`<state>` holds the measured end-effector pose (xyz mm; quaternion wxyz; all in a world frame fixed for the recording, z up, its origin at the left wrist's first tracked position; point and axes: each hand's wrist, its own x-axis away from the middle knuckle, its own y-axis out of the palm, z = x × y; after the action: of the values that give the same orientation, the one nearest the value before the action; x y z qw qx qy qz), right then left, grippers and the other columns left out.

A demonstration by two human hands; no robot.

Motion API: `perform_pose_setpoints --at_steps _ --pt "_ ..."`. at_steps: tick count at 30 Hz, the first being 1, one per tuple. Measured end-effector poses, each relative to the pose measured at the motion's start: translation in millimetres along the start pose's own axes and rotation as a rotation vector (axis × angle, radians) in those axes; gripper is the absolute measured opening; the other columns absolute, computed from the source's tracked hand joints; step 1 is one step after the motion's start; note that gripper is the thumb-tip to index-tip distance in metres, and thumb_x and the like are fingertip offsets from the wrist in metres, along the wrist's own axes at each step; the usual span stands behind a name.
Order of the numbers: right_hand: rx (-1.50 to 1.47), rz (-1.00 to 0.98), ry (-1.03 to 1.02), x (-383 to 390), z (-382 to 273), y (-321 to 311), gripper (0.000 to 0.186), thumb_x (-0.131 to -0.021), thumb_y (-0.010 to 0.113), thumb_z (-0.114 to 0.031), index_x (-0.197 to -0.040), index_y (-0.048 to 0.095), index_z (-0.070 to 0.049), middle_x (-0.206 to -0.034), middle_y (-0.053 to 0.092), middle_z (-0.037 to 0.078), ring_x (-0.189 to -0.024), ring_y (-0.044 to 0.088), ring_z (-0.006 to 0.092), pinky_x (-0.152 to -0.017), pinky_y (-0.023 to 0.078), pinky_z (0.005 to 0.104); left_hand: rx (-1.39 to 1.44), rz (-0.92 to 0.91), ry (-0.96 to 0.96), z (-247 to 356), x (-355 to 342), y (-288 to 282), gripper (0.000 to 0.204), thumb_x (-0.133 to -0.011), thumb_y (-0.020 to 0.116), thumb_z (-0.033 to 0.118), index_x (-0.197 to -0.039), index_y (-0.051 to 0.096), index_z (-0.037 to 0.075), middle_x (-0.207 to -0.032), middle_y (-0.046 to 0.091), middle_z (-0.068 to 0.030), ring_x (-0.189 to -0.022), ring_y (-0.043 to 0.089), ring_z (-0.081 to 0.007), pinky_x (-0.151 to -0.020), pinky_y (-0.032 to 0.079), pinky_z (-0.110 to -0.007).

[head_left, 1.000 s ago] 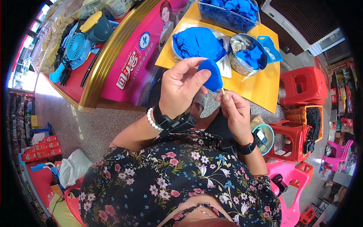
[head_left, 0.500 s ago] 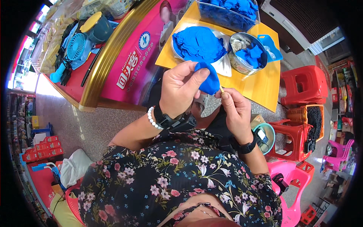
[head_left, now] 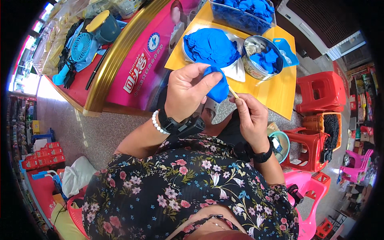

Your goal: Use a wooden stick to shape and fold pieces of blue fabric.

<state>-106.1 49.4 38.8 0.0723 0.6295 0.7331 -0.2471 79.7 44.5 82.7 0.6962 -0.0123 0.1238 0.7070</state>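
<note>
My left hand [head_left: 191,90] pinches a small rounded piece of blue cloth [head_left: 217,89] between thumb and fingers, in front of my chest. In my right hand [head_left: 252,116] is a thin pale wooden stick [head_left: 233,93], gripped near its lower end by thumb and forefinger. The stick's upper tip is at the cloth's right edge; I cannot tell whether it touches. Just beyond the cloth, a pale dish holds a large heap of blue cloth pieces [head_left: 211,46]. Right of it, a round tin [head_left: 262,74] contains more blue pieces and some greyish-white material.
A clear plastic box [head_left: 243,25] of blue pieces and a blue plastic basket [head_left: 291,60] share the yellow table [head_left: 276,94]. A gold-edged pink counter [head_left: 136,76] with a small fan [head_left: 81,48] stands left. Red stools [head_left: 320,94] and a light-green bin [head_left: 280,146] are right.
My left hand has shifted slightly left with the blue cloth, which has turned a little. More of the stick shows between the cloth and my right hand.
</note>
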Motion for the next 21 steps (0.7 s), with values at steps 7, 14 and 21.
perform_pose_setpoints --at_steps 7,14,21 --pt "0.047 -0.08 -0.031 3.0 -5.5 1.4 0.012 -0.089 0.058 -0.009 -0.09 0.063 0.002 -0.073 0.063 0.01 -0.064 0.06 0.0182 -0.059 0.046 0.0273 -0.134 -0.083 -0.006 3.6 -0.4 1.6 0.01 -0.082 0.068 0.005 -0.088 0.066 -0.001 -0.075 0.066 -0.0007 -0.068 0.058 -0.0037 -0.061 0.048 -0.02" --pt "-0.334 -0.054 0.23 3.6 -5.5 2.6 0.018 -0.094 0.052 -0.011 -0.091 0.062 0.003 -0.081 0.062 0.005 -0.075 0.056 0.0101 -0.068 0.045 0.0235 0.056 -0.008 0.053 -7.1 4.6 6.2 0.018 -0.083 0.07 0.013 -0.095 0.065 0.0 -0.074 0.064 0.001 -0.06 0.054 -0.0007 -0.051 0.042 -0.015" --pt "-0.3 -0.12 0.222 3.9 -4.9 0.1 0.019 -0.095 0.051 -0.011 -0.089 0.061 0.004 -0.081 0.062 0.005 -0.074 0.057 0.0097 -0.068 0.045 0.023 -0.049 0.041 0.105 -8.9 0.3 5.0 0.016 -0.087 0.066 0.014 -0.096 0.065 0.001 -0.068 0.061 0.0028 -0.048 0.046 0.001 -0.042 0.034 -0.014"
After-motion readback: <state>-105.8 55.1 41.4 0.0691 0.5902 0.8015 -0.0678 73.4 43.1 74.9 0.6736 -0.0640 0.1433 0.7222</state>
